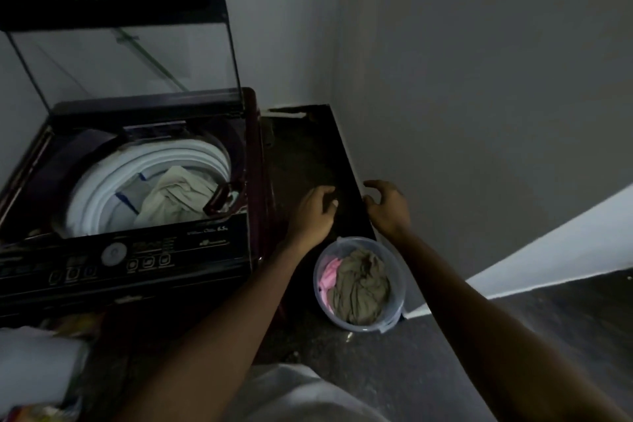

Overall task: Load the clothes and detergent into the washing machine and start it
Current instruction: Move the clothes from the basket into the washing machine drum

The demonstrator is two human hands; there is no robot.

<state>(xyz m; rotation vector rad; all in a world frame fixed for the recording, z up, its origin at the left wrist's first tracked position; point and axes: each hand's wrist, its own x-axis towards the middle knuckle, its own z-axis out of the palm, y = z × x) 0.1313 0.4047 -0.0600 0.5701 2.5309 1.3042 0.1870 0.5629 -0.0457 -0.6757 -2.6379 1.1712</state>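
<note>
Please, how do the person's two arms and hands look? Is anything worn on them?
Both forearms are bare; no sleeves show. The left hand and the right hand wear no gloves, and no watch, bracelet or ring can be seen, though the light is dim. Below the arms, a pale garment covers the person's body.

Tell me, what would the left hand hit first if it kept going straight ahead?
Likely nothing near: the left hand points over the dark floor strip beside the washing machine. The way looks free to the back wall, though depth is unclear.
</note>
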